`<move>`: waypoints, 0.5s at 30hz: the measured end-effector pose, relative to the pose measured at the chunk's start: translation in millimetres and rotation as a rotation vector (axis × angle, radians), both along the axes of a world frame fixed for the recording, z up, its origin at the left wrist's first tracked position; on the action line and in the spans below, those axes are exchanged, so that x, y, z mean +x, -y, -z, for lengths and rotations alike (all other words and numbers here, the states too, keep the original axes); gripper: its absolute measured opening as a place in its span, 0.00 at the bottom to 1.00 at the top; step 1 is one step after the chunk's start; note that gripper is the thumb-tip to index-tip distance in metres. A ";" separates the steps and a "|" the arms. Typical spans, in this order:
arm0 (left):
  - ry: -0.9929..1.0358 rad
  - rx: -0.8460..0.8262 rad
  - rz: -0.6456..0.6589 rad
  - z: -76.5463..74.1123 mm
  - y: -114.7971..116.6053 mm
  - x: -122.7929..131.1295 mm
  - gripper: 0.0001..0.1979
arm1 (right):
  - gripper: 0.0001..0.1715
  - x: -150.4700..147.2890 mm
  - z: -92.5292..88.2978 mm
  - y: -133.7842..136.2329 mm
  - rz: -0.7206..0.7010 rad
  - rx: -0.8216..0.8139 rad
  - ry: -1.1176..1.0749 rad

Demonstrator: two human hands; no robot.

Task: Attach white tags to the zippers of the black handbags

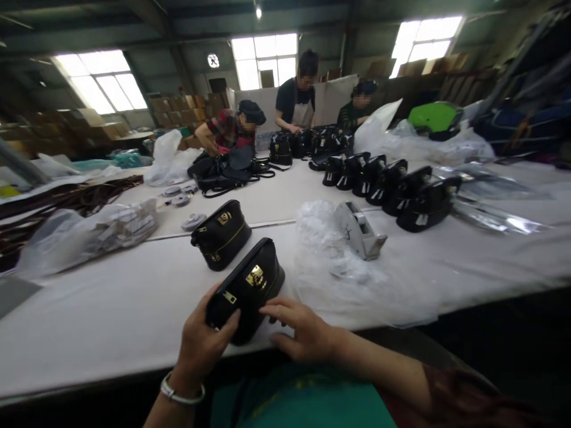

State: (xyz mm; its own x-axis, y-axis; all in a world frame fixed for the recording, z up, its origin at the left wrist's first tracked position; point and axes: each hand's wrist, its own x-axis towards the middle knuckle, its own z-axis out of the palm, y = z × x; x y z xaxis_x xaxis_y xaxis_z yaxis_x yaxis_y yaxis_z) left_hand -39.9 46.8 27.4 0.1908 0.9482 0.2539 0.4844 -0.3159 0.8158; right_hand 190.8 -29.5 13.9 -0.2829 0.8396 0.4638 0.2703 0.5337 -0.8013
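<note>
A black handbag with gold hardware (263, 291) stands at the table's front edge. My left hand (203, 339) grips its left end, thumb on the front face and fingers behind. Beside its lower right side is my right hand (301, 330), fingers apart, fingertips at or very near the bag; whether they touch it I cannot tell. Just behind stands a second black bag (225, 235) with a gold clasp and gold trim line, touched by neither hand.
A grey tape dispenser (359, 229) sits on clear plastic bags (319, 238). Several black bags (422, 202) line the right back. White tape rolls (193, 222) and a plastic-wrapped bundle (120, 223) lie left. Three people work across the table (89, 309).
</note>
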 end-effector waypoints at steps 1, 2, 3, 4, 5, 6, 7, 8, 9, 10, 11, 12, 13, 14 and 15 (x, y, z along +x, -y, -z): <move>0.035 -0.047 0.010 0.6 -9.6 -4.6 0.35 | 0.29 8.0 0.5 0.6 0.092 0.004 -0.010; 0.070 -0.093 0.001 1.6 -18.9 -9.0 0.34 | 0.25 18.5 1.0 1.0 0.180 0.014 -0.013; 0.105 -0.131 -0.016 3.0 -27.5 -12.8 0.33 | 0.21 31.7 1.6 1.0 0.269 0.025 -0.006; 0.133 -0.158 -0.035 4.8 -34.9 -15.9 0.32 | 0.17 47.3 2.2 0.1 0.360 0.033 0.014; 0.155 -0.176 -0.047 6.9 -40.8 -18.1 0.31 | 0.14 64.7 3.1 -1.9 0.454 0.032 0.051; 0.174 -0.186 -0.053 9.1 -45.3 -19.5 0.32 | 0.13 83.3 4.1 -5.3 0.554 0.019 0.100; 0.188 -0.192 -0.056 11.4 -48.3 -20.0 0.32 | 0.12 102.1 5.3 -10.2 0.648 -0.011 0.166; 0.197 -0.197 -0.061 13.5 -50.3 -19.9 0.33 | 0.12 120.1 6.7 -16.5 0.725 -0.059 0.255; 0.204 -0.201 -0.071 15.3 -51.3 -19.3 0.33 | 0.13 136.4 8.2 -24.2 0.783 -0.128 0.371; 0.209 -0.204 -0.086 16.4 -51.7 -18.4 0.33 | 0.15 150.2 9.9 -33.1 0.818 -0.212 0.502; 0.211 -0.209 -0.102 17.0 -51.6 -17.5 0.33 | 0.16 161.2 11.7 -42.8 0.833 -0.303 0.628; 0.210 -0.211 -0.115 16.7 -51.1 -16.7 0.32 | 0.18 169.2 13.7 -53.0 0.831 -0.377 0.729; 0.206 -0.213 -0.122 15.7 -50.3 -16.0 0.32 | 0.18 174.2 15.9 -63.3 0.830 -0.427 0.790; 0.199 -0.215 -0.120 14.0 -49.1 -15.5 0.32 | 0.18 176.8 18.4 -73.4 0.831 -0.460 0.827; 0.189 -0.215 -0.118 11.8 -47.6 -15.1 0.32 | 0.18 177.4 21.0 -82.9 0.836 -0.476 0.842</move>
State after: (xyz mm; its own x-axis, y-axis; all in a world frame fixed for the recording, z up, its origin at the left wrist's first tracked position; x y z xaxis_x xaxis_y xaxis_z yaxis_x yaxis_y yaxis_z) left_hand -55.0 94.4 15.6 0.0444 0.9969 0.0655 0.3404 -0.0768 0.9371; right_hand 368.2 53.4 -7.1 0.3511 0.9363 0.0053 0.8984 -0.3353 -0.2837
